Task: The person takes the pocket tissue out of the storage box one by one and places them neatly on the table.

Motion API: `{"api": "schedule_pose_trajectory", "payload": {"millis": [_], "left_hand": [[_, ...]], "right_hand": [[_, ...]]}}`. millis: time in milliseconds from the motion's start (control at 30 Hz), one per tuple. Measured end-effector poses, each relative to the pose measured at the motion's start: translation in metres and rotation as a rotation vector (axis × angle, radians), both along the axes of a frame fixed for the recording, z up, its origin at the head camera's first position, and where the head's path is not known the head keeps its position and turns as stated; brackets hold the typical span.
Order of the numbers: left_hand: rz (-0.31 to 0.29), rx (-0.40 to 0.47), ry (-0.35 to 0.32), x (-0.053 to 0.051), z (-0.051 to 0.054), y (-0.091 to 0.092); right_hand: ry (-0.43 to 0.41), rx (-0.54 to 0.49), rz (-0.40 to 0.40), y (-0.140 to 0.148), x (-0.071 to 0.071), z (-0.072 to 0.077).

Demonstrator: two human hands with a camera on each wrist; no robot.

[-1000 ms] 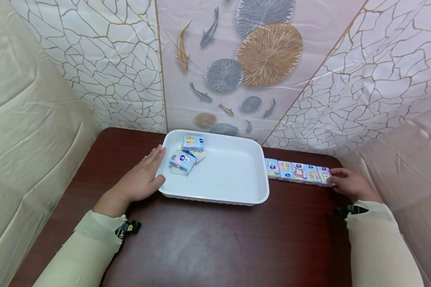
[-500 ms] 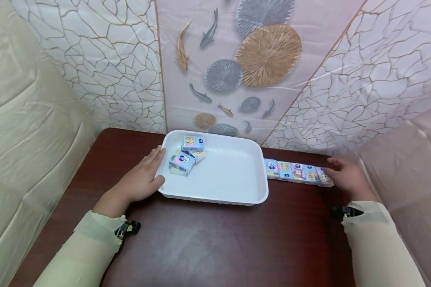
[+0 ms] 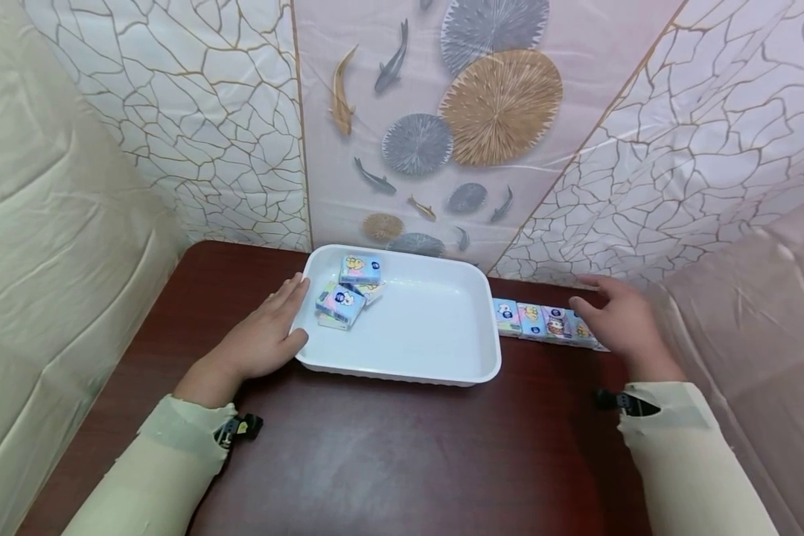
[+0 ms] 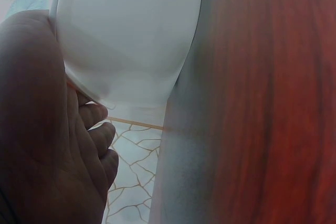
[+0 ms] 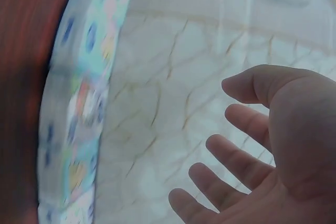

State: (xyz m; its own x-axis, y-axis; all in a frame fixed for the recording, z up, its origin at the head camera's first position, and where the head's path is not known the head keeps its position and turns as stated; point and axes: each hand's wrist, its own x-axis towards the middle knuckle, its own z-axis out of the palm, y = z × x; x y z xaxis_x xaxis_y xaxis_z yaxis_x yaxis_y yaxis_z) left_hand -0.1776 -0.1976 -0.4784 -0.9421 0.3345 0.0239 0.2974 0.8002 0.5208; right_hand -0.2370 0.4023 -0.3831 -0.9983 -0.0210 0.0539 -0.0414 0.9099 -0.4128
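A white rectangular tray (image 3: 402, 320) stands on the table with several small pastel tissue packs (image 3: 359, 269) heaped at its left end. My left hand (image 3: 257, 339) rests against the tray's left side, fingers extended; the left wrist view shows the palm beside the white wall (image 4: 126, 40). To the right of the tray runs a row of similar tissue packs (image 3: 532, 320), end to end. Over the right end of that row hovers my right hand (image 3: 623, 324), hiding part of the last packs. In the right wrist view its fingers (image 5: 239, 156) are spread, holding nothing, apart from the row.
The dark red-brown table (image 3: 402, 454) extends in front of the tray. Behind it hangs a patterned cloth backdrop (image 3: 241, 149) with fish motifs. Beige fabric (image 3: 764, 298) closes in near the right arm, and more cloth (image 3: 60, 186) on the left.
My right hand has let go of the rightmost tissue pack, lifted away and moved left over the row. My left hand and the tray stay in place.
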Motion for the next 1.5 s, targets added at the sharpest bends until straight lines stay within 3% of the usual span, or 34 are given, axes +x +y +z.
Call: {"api": "schedule_pose_trajectory", "payload": {"millis": [267, 533, 933, 1500], "left_hand": [[0.002, 0.000, -0.002, 0.001, 0.000, 0.000], [-0.003, 0.002, 0.004, 0.000, -0.001, 0.002], [0.003, 0.001, -0.001, -0.001, -0.003, 0.001], [0.006, 0.002, 0.003, 0.000, 0.001, 0.000]], "right_hand": [[0.043, -0.085, 0.093, -0.059, 0.016, 0.012], [0.036, -0.131, 0.180, -0.099, 0.018, 0.007], [-0.076, -0.154, 0.284, -0.148, 0.008, -0.007], [-0.114, -0.120, 0.444, -0.216, -0.005, -0.008]]}}
